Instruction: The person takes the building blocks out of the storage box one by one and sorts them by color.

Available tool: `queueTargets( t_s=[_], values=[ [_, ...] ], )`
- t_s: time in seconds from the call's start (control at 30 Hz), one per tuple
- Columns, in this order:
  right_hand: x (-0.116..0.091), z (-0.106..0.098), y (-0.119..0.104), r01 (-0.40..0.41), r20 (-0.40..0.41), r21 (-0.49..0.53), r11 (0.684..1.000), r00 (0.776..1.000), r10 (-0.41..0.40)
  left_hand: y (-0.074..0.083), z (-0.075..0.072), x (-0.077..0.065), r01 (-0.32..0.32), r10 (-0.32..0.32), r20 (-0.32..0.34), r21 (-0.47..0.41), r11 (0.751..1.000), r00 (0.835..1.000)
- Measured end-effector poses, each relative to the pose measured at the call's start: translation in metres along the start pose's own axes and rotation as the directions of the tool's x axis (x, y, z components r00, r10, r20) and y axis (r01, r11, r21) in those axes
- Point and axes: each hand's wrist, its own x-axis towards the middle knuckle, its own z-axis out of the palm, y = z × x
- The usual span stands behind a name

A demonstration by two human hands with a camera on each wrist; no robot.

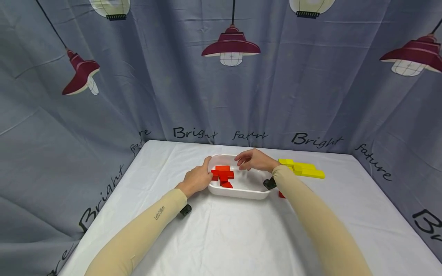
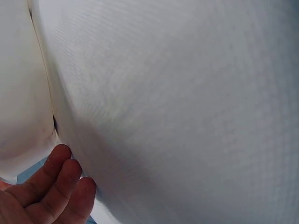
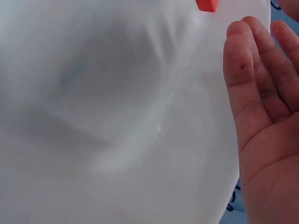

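Observation:
A white plastic tub (image 1: 238, 193) stands on the table, with several red blocks (image 1: 224, 174) lying together at its left end. At that end my left hand (image 1: 197, 178) holds the tub's side, its index finger stretched along the rim. In the left wrist view, fingertips (image 2: 70, 172) rest low beside the tub's outer wall (image 2: 23, 93). Over the far right part of the tub hovers my right hand (image 1: 255, 160), fingers loosely bent and nothing in them. The right wrist view shows the open palm (image 3: 275, 163) above the tub, a red block (image 3: 207, 4) beyond.
Several yellow blocks (image 1: 305, 169) lie to the right of the tub, partly behind my right wrist. A red piece (image 1: 281, 194) shows beside my right forearm. White cloth covers the table (image 1: 235, 237); a grey-blue printed curtain (image 1: 235, 96) hangs behind it.

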Motion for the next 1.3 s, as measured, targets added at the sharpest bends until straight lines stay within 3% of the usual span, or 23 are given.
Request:
queueTargets(
  t_s=[0.53, 1.07, 1.3],
  values=[
    [0.018, 0.019, 0.016, -0.054, 0.018, -0.093, 0.994, 0.998, 0.056, 0.0, 0.001, -0.002, -0.026, 0.026, 0.0, -0.009, 1.0, 1.0],
    [0.021, 0.035, 0.015, -0.068, -0.038, -0.169, 0.983, 0.997, 0.063, 0.0, -0.002, -0.003, -0.015, 0.015, -0.002, -0.007, 1.0, 1.0],
    [0.023, 0.037, 0.012, -0.039, -0.043, -0.225, 0.973, 0.999, 0.03, -0.001, 0.0, -0.002, -0.009, 0.009, 0.004, -0.016, 1.0, 1.0]
  ],
)
